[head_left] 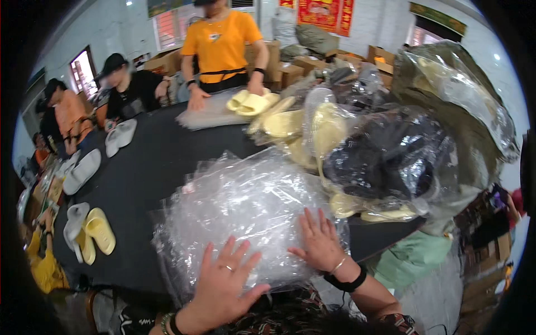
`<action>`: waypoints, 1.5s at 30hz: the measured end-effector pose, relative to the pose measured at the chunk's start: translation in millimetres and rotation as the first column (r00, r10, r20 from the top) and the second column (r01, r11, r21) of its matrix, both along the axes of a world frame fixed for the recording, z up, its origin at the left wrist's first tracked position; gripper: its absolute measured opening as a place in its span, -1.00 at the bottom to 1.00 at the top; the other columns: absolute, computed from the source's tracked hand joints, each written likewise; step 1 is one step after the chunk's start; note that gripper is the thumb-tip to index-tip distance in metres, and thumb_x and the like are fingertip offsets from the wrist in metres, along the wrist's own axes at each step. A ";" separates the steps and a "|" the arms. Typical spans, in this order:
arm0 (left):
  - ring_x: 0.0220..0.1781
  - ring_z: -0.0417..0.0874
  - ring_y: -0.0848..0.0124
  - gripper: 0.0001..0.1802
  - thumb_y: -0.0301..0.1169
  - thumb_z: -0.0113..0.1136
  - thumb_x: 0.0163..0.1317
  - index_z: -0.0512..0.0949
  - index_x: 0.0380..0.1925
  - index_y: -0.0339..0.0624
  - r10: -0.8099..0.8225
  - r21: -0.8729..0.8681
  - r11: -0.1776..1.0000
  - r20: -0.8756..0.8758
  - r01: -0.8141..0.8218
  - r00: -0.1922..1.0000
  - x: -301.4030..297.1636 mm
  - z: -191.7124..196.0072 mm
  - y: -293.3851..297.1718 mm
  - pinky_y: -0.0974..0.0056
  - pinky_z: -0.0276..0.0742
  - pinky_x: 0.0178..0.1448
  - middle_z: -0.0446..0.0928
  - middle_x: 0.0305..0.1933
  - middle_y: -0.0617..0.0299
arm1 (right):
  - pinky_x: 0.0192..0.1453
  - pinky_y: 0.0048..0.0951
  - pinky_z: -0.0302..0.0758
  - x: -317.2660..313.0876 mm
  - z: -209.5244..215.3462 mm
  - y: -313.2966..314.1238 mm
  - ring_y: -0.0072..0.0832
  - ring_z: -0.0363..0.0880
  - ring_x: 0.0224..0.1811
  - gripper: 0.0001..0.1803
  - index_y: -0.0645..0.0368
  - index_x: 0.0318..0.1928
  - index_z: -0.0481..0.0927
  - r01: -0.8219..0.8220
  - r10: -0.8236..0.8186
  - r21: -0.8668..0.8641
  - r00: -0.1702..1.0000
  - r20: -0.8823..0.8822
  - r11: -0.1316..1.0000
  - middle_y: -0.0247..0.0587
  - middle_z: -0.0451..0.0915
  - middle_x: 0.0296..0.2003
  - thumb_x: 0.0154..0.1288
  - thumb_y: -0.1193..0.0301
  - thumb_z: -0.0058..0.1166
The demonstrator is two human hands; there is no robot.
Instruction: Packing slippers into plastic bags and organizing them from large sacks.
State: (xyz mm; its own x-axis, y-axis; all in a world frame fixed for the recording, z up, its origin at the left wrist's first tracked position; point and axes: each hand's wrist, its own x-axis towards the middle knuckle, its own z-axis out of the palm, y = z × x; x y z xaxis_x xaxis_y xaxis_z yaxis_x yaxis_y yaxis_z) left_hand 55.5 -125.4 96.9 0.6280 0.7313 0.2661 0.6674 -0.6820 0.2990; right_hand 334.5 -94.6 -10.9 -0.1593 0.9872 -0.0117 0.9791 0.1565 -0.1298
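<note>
A thick stack of clear plastic bags (240, 190) lies on the black table in front of me, its edges uneven. Over the near left part of the stack, my left hand (226, 279) is spread with its fingers apart. My right hand (321, 240) rests on the stack's near right side, fingers stretched out and nothing in them. Just beyond my right hand are yellow slippers (343, 205) and a large clear bag of dark slippers (391, 156), whose exact contents are partly hidden by glare.
Pale yellow slippers (100, 230) and grey slippers (82, 171) line the left of the black table (151, 167). Across it, a person in an orange shirt (223, 47) handles yellow slippers (254, 103) on another bag stack. Bulky sacks (474, 123) stand at the right; other people are at the far left.
</note>
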 end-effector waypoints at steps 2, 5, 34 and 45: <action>0.50 0.27 -0.12 -0.35 0.07 0.23 0.25 0.54 0.25 -0.05 -0.017 0.042 0.999 -0.042 0.018 0.999 15.6 -29.3 -2.5 -0.38 -0.06 0.51 0.41 0.38 -0.07 | 0.58 0.20 -0.10 3.8 2.5 -7.5 0.21 -0.27 0.61 0.04 0.23 0.54 0.04 0.037 -0.037 0.005 0.999 0.003 0.999 0.14 -0.13 0.57 0.35 -0.29 -0.07; 0.56 0.13 -0.16 -0.31 0.15 0.17 0.26 0.48 0.32 0.10 0.026 0.009 1.000 -0.164 -0.025 0.986 15.5 -95.7 21.4 -0.43 -0.16 0.52 0.29 0.48 -0.05 | 0.58 0.17 -0.06 22.5 -10.1 -9.8 0.19 -0.26 0.62 0.02 0.23 0.54 0.04 0.027 -0.026 -0.057 0.999 0.028 0.998 0.07 -0.15 0.59 0.39 -0.30 -0.15; 0.57 0.04 -0.25 -0.27 0.12 0.23 0.23 0.49 0.27 -0.08 0.010 0.044 0.999 -0.006 -0.010 1.000 -16.5 -141.3 35.3 -0.49 -0.33 0.52 0.23 0.48 -0.20 | -0.17 -0.17 0.53 190.2 212.9 24.2 -0.02 0.59 -0.25 -0.83 0.18 -0.29 0.62 0.189 -0.064 0.759 0.979 -0.192 0.623 -0.04 0.53 -0.37 0.07 0.64 0.23; 0.49 0.24 -0.20 -0.42 0.01 0.10 0.41 0.48 0.28 -0.11 0.069 0.051 0.996 0.031 -0.071 0.997 -17.9 -117.1 34.4 -0.42 -0.19 0.54 0.35 0.37 -0.21 | -0.12 -0.66 0.49 69.5 268.0 -1.2 -0.74 0.54 -0.27 -0.79 0.23 -0.10 0.62 0.242 0.393 0.672 0.656 -0.645 0.700 -0.41 0.65 -0.29 0.27 0.68 0.19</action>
